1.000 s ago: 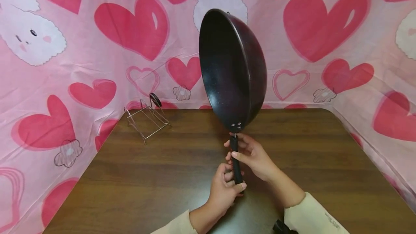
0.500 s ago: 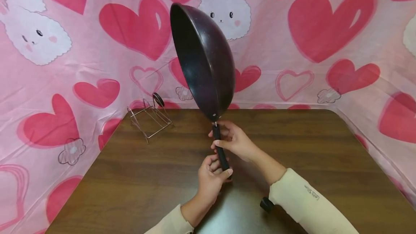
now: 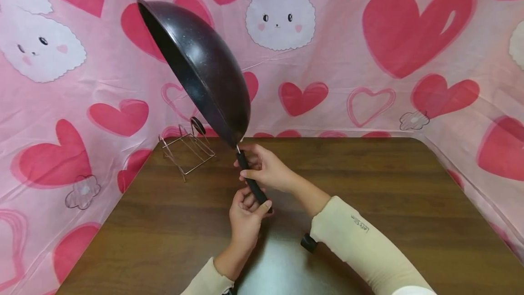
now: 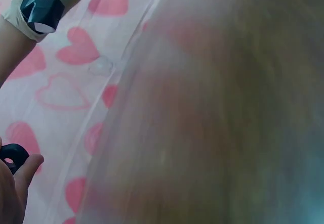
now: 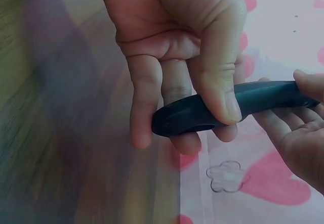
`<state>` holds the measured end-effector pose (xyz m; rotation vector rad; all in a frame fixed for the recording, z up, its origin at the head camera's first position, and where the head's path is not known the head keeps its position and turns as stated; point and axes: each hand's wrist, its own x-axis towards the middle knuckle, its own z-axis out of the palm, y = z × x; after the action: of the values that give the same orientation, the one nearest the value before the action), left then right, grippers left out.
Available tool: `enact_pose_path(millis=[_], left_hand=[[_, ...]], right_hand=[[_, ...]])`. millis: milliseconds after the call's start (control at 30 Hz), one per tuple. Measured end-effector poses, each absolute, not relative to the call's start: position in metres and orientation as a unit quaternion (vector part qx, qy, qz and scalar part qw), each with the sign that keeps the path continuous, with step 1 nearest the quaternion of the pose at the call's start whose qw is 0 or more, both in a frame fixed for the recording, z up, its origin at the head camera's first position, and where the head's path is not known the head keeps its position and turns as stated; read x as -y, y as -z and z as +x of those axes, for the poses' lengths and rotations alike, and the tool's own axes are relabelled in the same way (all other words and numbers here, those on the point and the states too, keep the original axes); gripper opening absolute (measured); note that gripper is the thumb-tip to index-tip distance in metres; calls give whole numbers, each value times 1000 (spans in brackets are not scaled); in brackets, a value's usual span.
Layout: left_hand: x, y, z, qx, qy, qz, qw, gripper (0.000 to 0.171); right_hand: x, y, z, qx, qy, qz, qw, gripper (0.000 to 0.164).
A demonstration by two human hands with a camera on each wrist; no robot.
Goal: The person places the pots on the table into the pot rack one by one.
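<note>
In the head view a dark wok (image 3: 204,63) is held up above the table, tilted to the left. Its outer bottom faces up and right; its open side faces down and left, so most of the inside is hidden. Nearest the bowl, my right hand (image 3: 270,167) grips the upper part of the black handle (image 3: 255,191) between thumb and fingers. Lower down, my left hand (image 3: 244,220) pinches the handle's end, with the thumb on top. Both hands hold the handle (image 5: 263,95) in the right wrist view too. Much of the left wrist view is blurred.
At the table's back left stands a wire rack (image 3: 188,151) with a dark round disc (image 3: 198,125) at its back. The brown wooden table (image 3: 368,185) meets a pink cloth (image 3: 340,67) with hearts and rabbits. A black wrist device (image 3: 309,242) sits at the right sleeve.
The wok has swung left and tipped over further, so its outer bottom shows more and its inside less. Both hands have moved left and slightly up with the handle, keeping their grip.
</note>
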<state>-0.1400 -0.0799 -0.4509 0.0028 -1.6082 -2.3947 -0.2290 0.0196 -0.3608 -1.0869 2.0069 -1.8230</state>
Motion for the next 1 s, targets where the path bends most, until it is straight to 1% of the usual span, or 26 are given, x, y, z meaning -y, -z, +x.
enact_pose_path(millis=[200,367,533,700,867,1000], left_hand=[[99,451,-142,547,825,16,140,48],[115,451,-147,548,820,28,166,47],[128,452,-149,543,821,52,170,48],[140,452,-153,536,822,70,178,48],[152,453,-154,528,827,88,171,46],[156,456,-151,517,836,101,152,46]], right_hand=[[4,359,-233,-676,625,-371,123,56],[26,357,-237,-662,633,-377,139,55],[46,357,-240,-662,638,-357,164,56],[67,356,-242,-671,635,-344,165,54],[85,360,-243,-695,615,-333,167,53],[95,366,-244,-710,602,-320,177,53]])
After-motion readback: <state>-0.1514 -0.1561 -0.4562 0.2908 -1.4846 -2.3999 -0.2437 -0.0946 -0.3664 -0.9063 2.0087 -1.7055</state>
